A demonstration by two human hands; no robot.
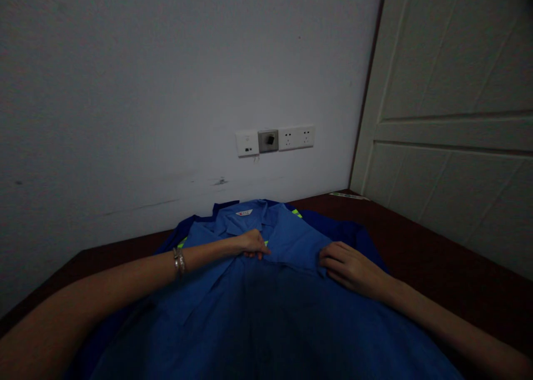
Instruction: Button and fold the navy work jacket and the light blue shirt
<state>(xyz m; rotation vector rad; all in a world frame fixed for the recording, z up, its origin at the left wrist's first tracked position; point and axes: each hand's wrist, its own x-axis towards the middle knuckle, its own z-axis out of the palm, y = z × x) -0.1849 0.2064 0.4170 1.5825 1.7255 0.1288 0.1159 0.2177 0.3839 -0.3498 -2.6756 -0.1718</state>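
Observation:
A light blue work shirt (291, 230) lies spread out, its collar and white label (244, 213) toward the wall. Yellow-green reflective strips show near its shoulders. Beneath it, a darker blue garment (353, 233) sticks out on both sides. My left hand (253, 243), with a bracelet on the wrist, is closed in a pinch on the shirt's front just below the collar. At the right, my right hand (343, 266) has its fingers curled over the shirt's edge, gripping the cloth. The near part of the shirt is dark and blurred.
The garments lie on a dark reddish-brown surface (412, 247) against a pale wall (125, 91). Sockets and a switch panel (275, 140) sit on the wall. A white panelled door (449, 130) stands at the right. A thin strip (348, 196) lies by the corner.

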